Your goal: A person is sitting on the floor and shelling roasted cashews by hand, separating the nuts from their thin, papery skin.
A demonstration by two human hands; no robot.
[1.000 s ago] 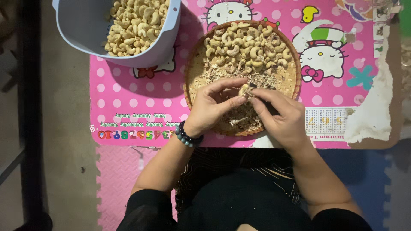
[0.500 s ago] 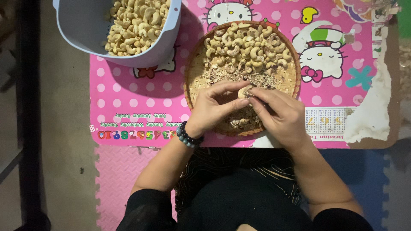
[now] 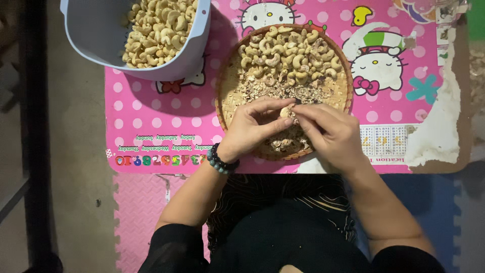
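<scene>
My left hand (image 3: 251,127) and my right hand (image 3: 328,132) meet over the near half of a round woven tray (image 3: 226,104). Between the fingertips of both hands sits one pale cashew nut (image 3: 286,112). A small dark blade tip shows above my right fingers, pressed against the nut. The tray's far half carries a heap of cashews (image 3: 288,55), and brown skin flakes (image 3: 275,91) cover the middle. A dark bead bracelet (image 3: 220,161) circles my left wrist.
A pale blue plastic tub (image 3: 194,55) with many cashews stands at the back left. Both rest on a low pink polka-dot table (image 3: 161,116) with cartoon pictures and a worn right edge. Pink and blue foam mats lie beneath my knees; bare floor lies left.
Both hands stay over the tray's near half. My fingers have shifted slightly around the nut; nothing else has moved.
</scene>
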